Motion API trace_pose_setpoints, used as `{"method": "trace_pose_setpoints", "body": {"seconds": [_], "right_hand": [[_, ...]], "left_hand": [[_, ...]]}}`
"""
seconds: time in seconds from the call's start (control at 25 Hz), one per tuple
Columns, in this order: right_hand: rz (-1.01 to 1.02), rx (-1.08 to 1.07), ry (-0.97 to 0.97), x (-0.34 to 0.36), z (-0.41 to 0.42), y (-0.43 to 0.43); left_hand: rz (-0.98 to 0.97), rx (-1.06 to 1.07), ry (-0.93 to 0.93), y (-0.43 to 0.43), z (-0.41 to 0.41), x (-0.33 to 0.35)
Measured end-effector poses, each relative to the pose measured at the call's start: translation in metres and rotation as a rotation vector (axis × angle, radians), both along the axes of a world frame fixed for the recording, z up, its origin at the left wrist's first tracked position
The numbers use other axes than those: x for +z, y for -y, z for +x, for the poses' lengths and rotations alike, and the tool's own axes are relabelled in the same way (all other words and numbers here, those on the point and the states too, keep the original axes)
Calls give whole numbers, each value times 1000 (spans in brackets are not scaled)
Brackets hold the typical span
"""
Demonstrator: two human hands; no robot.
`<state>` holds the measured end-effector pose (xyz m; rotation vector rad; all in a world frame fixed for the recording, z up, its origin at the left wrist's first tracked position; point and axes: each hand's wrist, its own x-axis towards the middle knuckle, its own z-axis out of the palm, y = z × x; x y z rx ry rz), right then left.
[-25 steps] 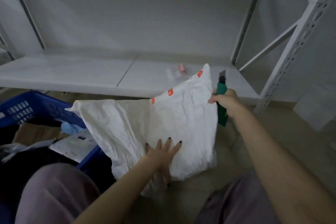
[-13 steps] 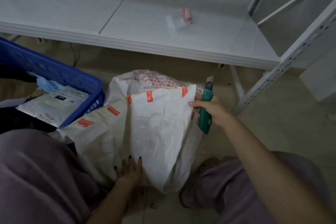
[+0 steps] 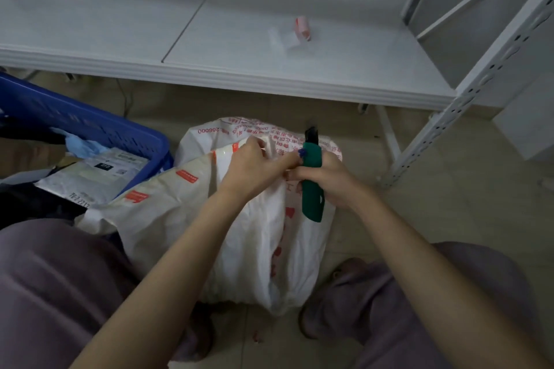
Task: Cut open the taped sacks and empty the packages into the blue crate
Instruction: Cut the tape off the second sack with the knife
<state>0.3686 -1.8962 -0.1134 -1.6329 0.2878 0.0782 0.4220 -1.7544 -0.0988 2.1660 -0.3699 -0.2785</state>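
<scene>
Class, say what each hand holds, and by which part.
The right hand grips the cutter round its handle; the left hand pinches the sack at its taped top edge.

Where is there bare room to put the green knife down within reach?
The white shelf board is bare left of the tape scrap, past the seam, and right of it up to the perforated upright. Bare floor lies right of the sack, by that upright's foot. Crowded: the blue crate holds packages, and both knees flank the sack.
</scene>
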Motion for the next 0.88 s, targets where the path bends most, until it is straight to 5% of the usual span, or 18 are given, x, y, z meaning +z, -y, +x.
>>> {"method": "trace_pose_setpoints", "body": {"seconds": [0.16, 0.36, 0.48, 0.68, 0.76, 0.88], "right_hand": [[77, 137, 12, 16, -2, -8], [-180, 128, 58, 36, 13, -24], [-289, 164, -95, 29, 17, -50], [-652, 285, -311, 15, 35, -64], [-758, 303, -285, 19, 38, -56], [-907, 312, -254, 31, 41, -26]], "left_hand": [[-62, 65, 256, -38, -23, -13], [-128, 138, 384, -72, -67, -30], [-104, 103, 498, -78, -79, -42], [-120, -206, 352, -83, -75, -46], [-29, -94, 351, -95, -61, -43], [469, 161, 404, -122, -25, -37]]}}
